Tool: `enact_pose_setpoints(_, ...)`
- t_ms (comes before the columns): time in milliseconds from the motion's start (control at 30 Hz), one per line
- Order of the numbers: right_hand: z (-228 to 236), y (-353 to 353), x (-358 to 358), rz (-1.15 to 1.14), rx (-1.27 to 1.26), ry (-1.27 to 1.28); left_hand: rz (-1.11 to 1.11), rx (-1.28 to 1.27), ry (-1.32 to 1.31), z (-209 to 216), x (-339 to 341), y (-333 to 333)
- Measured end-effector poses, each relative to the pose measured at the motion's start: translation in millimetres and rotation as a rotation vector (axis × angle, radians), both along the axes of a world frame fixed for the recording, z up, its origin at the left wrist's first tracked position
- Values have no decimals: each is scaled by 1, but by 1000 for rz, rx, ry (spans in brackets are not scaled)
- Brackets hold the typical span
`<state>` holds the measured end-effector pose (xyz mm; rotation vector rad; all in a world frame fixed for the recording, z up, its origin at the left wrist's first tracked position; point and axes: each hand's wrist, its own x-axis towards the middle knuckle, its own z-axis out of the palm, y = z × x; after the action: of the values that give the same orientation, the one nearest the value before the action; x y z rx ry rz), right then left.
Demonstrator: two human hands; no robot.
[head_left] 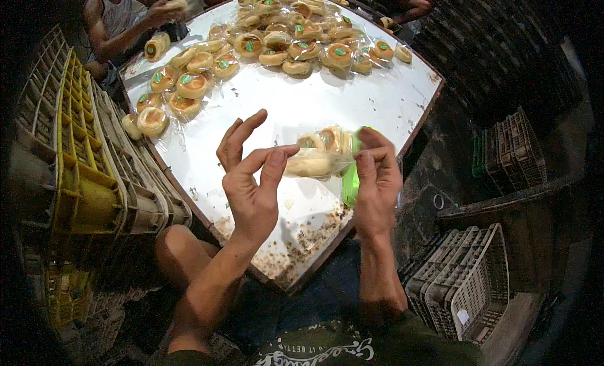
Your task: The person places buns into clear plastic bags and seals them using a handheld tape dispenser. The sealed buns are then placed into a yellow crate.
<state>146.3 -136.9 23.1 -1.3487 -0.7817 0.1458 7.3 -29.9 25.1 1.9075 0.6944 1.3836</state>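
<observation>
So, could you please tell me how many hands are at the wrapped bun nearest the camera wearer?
2: the left hand at the wrapped bun's left end, and the right hand at its right end, beside the bright green item.

Glossy plastic wrapper (pixel 335 164); smooth tabletop (pixel 270 95), perhaps laminate.

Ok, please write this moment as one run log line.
left hand: at left end of bagged bun; right hand: pinching its right end; beside right hand: green packaging; farther: more bagged buns on white table
</observation>
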Motion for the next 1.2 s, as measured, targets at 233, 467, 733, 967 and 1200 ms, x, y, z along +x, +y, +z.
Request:
enact_pose_setpoints(233,-10,8,-8,226,221,321,-203,-589,-178,-6,13,-4)
enact_pose_setpoints(467,2,6,-38,273,262,552,-96,86,-121,-29,9,-31)
enact_pose_setpoints(733,0,9,-27,54,88,272,-399,-668,44,-4,12,-27)
enact_pose_setpoints(967,-22,16,-14,-157,15,-580,-294,-803,-237,1,32,-9)
enact_pose_setpoints(1200,-25,10,-37,299,-312,218,-308,-322,-174,-13,26,-5)
